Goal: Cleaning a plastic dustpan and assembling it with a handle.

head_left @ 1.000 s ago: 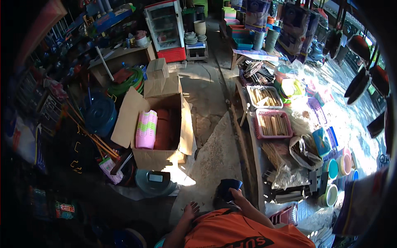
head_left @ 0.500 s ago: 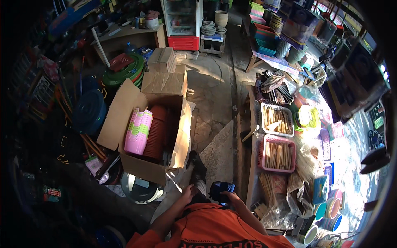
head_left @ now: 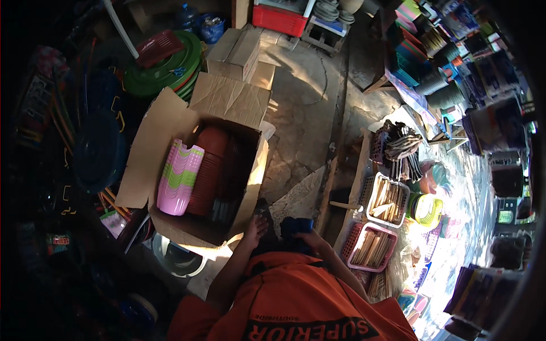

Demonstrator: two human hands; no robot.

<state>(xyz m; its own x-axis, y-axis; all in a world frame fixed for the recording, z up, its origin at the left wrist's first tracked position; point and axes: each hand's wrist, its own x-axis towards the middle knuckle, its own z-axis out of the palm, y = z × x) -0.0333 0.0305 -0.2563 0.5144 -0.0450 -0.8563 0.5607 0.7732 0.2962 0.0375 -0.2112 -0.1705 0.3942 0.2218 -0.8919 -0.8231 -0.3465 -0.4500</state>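
Dark-blue item (head_left: 293,226) sits in our right hand's (head_left: 310,237) grip; our left hand (head_left: 256,229), fingers spread, is now nearer the carton (head_left: 149,153).

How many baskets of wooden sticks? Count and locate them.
2: a white basket and, just below it in the picture, a pink basket, both at the right. Glare may hide more.

The concrete floor (head_left: 301,131) has cracks — strong sunlight whitens the ground (head_left: 476,184) at right, the left is dark.
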